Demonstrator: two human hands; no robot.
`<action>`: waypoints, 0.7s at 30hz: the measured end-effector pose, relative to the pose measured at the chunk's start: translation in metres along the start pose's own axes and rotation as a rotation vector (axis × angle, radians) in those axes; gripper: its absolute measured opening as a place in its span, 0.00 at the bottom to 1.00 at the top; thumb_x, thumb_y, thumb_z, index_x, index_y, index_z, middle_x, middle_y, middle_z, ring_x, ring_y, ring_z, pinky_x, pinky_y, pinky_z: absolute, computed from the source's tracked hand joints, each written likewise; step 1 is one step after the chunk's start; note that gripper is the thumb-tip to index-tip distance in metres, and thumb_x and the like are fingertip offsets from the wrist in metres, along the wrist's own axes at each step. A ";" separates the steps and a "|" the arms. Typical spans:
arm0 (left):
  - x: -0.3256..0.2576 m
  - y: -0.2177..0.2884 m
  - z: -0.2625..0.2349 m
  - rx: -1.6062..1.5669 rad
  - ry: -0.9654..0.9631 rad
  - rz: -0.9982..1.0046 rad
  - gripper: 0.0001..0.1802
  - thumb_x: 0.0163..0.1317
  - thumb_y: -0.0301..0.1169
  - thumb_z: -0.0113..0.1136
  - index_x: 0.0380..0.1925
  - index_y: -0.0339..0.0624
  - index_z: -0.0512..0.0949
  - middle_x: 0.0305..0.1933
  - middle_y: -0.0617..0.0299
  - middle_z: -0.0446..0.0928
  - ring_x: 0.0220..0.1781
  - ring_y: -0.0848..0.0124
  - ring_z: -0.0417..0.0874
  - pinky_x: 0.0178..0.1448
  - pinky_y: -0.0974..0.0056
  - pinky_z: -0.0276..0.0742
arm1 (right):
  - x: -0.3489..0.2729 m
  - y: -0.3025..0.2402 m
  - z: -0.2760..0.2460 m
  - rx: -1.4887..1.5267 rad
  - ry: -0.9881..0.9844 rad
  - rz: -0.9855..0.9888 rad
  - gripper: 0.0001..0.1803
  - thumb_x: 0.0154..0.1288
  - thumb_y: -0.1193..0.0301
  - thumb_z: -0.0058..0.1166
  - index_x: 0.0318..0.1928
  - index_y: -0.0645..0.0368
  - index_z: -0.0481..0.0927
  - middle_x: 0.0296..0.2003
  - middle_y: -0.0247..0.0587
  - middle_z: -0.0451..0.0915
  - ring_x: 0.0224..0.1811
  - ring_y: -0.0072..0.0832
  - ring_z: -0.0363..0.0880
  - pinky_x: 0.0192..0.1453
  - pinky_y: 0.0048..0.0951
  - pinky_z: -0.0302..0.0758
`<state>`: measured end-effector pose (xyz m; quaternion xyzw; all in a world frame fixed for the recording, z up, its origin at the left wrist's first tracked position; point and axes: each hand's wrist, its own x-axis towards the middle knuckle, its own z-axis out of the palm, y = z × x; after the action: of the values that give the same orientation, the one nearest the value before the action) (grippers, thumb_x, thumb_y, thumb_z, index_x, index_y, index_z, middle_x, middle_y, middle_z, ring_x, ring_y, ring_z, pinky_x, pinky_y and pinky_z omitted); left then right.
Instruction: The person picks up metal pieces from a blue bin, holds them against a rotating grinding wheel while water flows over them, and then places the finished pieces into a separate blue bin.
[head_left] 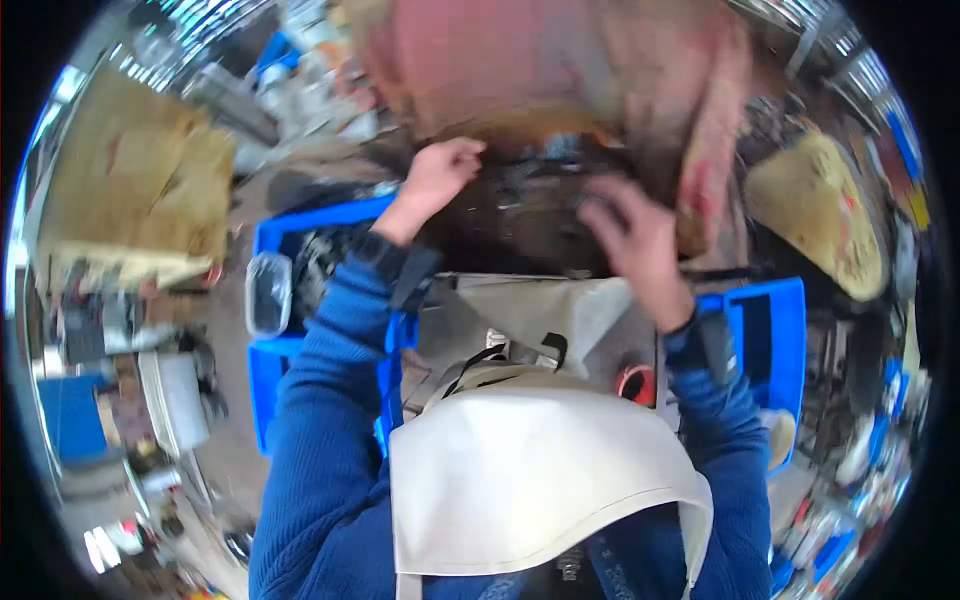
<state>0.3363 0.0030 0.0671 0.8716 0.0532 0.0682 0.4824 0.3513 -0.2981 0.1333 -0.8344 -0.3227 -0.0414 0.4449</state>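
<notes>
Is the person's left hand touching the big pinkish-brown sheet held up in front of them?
Touching. The head view shows the left hand with its fingers curled against the lower edge of the pinkish-brown sheet, no gap visible between them.

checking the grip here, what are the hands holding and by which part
Both the left hand and the right hand grip a pinkish-brown fabric piece along its lower edge.

Both hands, left hand [440, 172] and right hand [632, 240], reach up at a pinkish-brown sheet [560, 70] (blurred) above blue bins [300, 225].
</notes>
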 end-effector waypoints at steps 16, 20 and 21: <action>-0.018 -0.003 -0.071 0.749 0.101 0.094 0.13 0.51 0.31 0.55 0.37 0.49 0.83 0.37 0.52 0.82 0.43 0.53 0.83 0.46 0.49 0.79 | 0.232 0.126 0.009 -0.182 -0.097 -0.068 0.21 0.62 0.54 0.61 0.45 0.58 0.83 0.33 0.41 0.83 0.37 0.27 0.79 0.46 0.29 0.72; -0.015 0.007 -0.078 0.847 0.148 0.127 0.12 0.52 0.31 0.55 0.36 0.49 0.82 0.37 0.54 0.81 0.43 0.54 0.83 0.45 0.50 0.79 | 0.213 0.060 0.005 -0.318 -0.044 -0.083 0.22 0.66 0.56 0.58 0.48 0.63 0.82 0.39 0.40 0.84 0.42 0.24 0.79 0.49 0.25 0.71; -0.013 0.004 -0.078 0.860 0.152 0.140 0.11 0.51 0.31 0.55 0.35 0.49 0.82 0.36 0.54 0.81 0.43 0.55 0.83 0.45 0.50 0.79 | 0.181 -0.003 0.006 -0.136 -0.081 -0.099 0.22 0.67 0.57 0.57 0.49 0.64 0.81 0.39 0.40 0.84 0.43 0.24 0.79 0.49 0.26 0.71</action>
<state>0.3100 0.0639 0.1102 0.9871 0.0528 0.1362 0.0649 0.4908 -0.2018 0.1966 -0.8467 -0.3776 -0.0511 0.3713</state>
